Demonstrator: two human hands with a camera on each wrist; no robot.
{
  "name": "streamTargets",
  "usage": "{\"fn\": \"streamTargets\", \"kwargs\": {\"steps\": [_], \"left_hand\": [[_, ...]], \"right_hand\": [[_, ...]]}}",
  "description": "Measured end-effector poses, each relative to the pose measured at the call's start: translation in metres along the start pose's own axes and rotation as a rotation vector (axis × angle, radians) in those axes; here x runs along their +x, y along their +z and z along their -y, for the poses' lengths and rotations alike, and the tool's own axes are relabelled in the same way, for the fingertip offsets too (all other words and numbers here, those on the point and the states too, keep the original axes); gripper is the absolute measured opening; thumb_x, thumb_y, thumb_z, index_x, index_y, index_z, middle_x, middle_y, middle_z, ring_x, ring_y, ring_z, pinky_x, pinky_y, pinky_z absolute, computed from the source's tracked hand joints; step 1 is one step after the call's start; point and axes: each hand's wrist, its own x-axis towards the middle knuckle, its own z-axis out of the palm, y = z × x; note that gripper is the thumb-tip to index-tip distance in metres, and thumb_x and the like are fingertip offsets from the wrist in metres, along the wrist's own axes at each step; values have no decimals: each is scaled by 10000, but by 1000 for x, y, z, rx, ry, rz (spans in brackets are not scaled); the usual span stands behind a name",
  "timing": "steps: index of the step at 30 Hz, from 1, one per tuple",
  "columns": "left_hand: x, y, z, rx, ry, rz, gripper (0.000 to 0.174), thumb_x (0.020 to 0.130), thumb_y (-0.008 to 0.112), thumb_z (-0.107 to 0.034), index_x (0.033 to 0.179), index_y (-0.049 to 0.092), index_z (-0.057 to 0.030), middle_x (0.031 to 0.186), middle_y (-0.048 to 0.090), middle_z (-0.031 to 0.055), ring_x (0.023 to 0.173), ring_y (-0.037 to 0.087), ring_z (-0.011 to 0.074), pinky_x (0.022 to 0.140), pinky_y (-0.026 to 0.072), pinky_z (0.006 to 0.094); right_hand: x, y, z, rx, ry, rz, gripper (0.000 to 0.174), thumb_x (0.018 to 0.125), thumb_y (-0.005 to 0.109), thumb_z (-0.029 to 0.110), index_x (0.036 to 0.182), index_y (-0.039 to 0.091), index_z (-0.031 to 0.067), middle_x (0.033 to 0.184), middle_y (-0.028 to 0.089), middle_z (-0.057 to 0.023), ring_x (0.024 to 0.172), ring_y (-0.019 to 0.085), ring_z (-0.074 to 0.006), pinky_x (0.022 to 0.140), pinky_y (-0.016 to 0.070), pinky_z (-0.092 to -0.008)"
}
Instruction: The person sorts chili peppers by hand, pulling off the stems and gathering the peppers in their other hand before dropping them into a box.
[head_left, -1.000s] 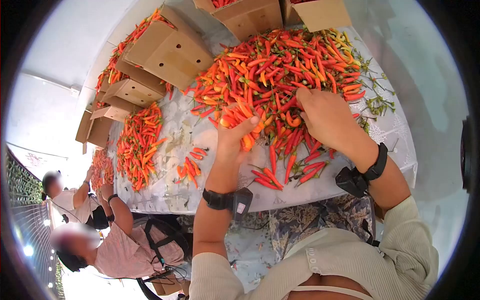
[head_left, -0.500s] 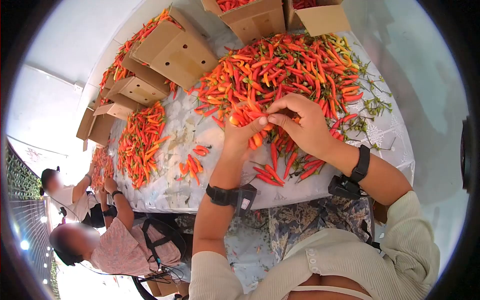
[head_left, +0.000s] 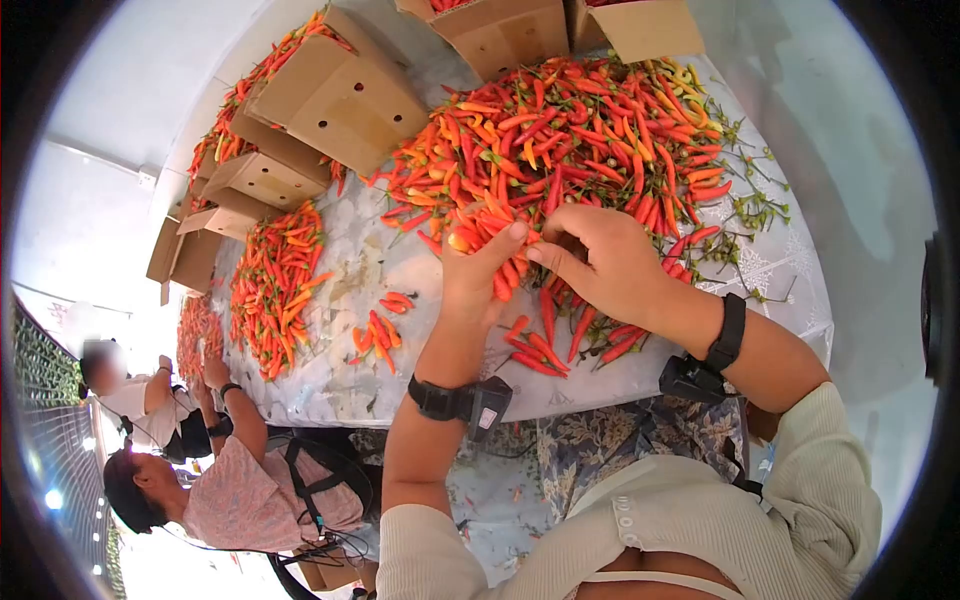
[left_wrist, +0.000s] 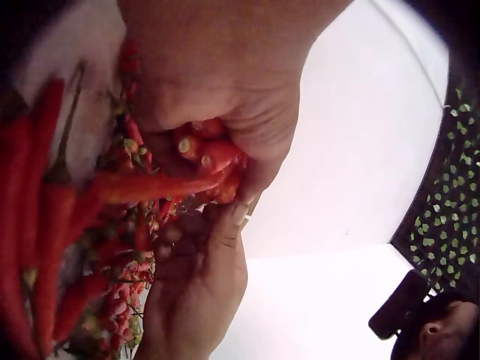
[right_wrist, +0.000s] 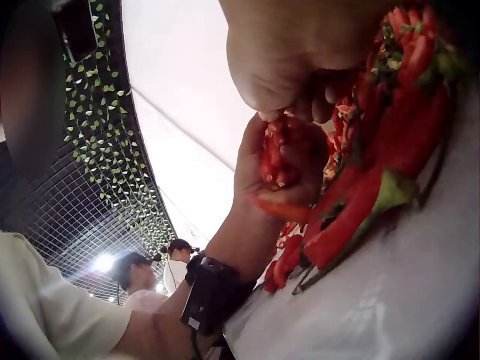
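My left hand (head_left: 470, 280) grips a bunch of red and orange chili peppers (head_left: 490, 220) against the palm, thumb across them. Several stemless ends (left_wrist: 187, 145) show in the left wrist view. Close against that bunch, my right hand (head_left: 615, 265) has its fingers curled and pinches a chili pepper at the thumb tip; the index fingertip is hidden. One orange-red pepper (left_wrist: 150, 187) sticks out sideways from the bunch. Beyond both hands spreads a large pile of chili peppers (head_left: 570, 130), many with green stems. A few peppers (head_left: 535, 350) lie on the table just below the hands.
Loose green stems (head_left: 755, 210) are scattered right of the pile. Cardboard boxes (head_left: 340, 110) with chilies stand along the back and left. A small group of peppers (head_left: 378, 335) and a bigger heap (head_left: 275, 290) lie leftward. Two people sit along the table (head_left: 320, 405).
My right hand has come from the pile to the bunch in my left hand, then shifted slightly there. The left hand keeps its grip on the peppers.
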Motion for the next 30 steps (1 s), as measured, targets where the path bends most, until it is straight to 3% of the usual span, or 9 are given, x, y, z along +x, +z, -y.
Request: {"fn": "streamTargets", "kwargs": {"steps": [5,10,14,20,30], "left_hand": [[-1,5,-2,-2,11,-1,260,821,704,25,1046,580,-15,898,655,64,787,650,149,689,534,274],[-4,-1,-7,-47,-111,7,250,822,698,-26,1043,581,-20,885,659,77,769,657,165,631,536,274],[-3,-8,-8,-60,-114,111,264,816,708,-80,1038,578,-23,874,661,85,722,653,166,563,527,265],[-4,-7,-6,-67,-85,86,254,803,708,-91,1014,586,-19,841,658,84,672,643,161,495,497,257],[0,-19,-7,-88,-135,210,286,778,713,-93,1022,593,-5,853,664,101,669,647,179,508,504,270]], "right_hand": [[2,6,-10,-32,-171,-60,178,840,663,227,832,611,57,767,611,-112,748,599,-335,648,468,-434],[5,3,-9,14,-296,-55,165,821,669,209,822,608,56,761,601,-104,746,595,-326,644,466,-423],[6,3,-9,37,-330,-49,159,810,676,193,813,599,54,760,592,-102,741,588,-326,636,462,-417],[9,2,-9,20,-421,-38,156,814,670,174,811,586,42,763,587,-94,745,583,-319,641,464,-417],[7,-1,-5,36,-489,60,115,793,685,101,830,598,35,755,584,-107,748,583,-319,649,468,-409]]}}
